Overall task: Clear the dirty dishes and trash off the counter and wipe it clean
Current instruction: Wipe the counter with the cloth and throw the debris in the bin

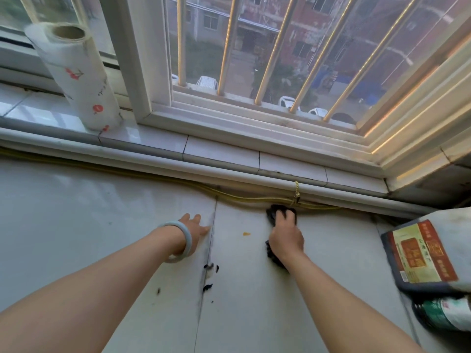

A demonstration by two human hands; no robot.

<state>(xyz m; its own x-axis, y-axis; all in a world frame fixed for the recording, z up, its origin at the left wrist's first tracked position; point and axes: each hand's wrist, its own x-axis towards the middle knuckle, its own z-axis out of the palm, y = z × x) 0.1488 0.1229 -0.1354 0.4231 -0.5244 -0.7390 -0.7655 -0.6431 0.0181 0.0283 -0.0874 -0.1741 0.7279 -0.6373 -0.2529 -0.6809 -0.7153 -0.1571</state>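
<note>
Right hand (285, 233) with fingers curled on a dark cloth (272, 213), far edge of the tabletop (102, 212), left hand (195, 226) at its 9 o'clock, fingers flat and straight, orange spot (246, 234) between them

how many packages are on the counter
2, both at the right edge of the counter: a red-and-yellow labelled bag and, nearer, a green-and-white package cut off by the frame. More may be out of view.

Bag label (423, 253) print unreadable (too blurred)
</note>
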